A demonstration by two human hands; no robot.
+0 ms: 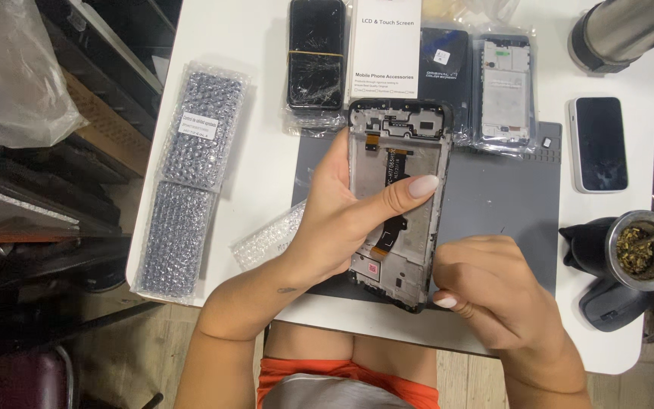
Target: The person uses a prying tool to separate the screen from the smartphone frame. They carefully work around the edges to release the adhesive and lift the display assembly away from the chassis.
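Over the grey work mat [501, 197], our left hand [342, 220] grips an opened phone screen frame [399, 201], thumb pressed across its inner side, while our right hand [486, 291], fingers curled narrow, pinches the frame's lower right edge; a white phone [598, 144] lies right of the mat.

far on the white table [228, 30] lie a cracked black phone [316, 53], a white box [384, 45] and a bagged screen frame [504, 89]. a white-rimmed phone [598, 144] sits right, near a cup of dried herb [639, 250] (metal straw in it). bubble-wrap packs [191, 174] lie left; a grey mat [505, 197] covers the middle.
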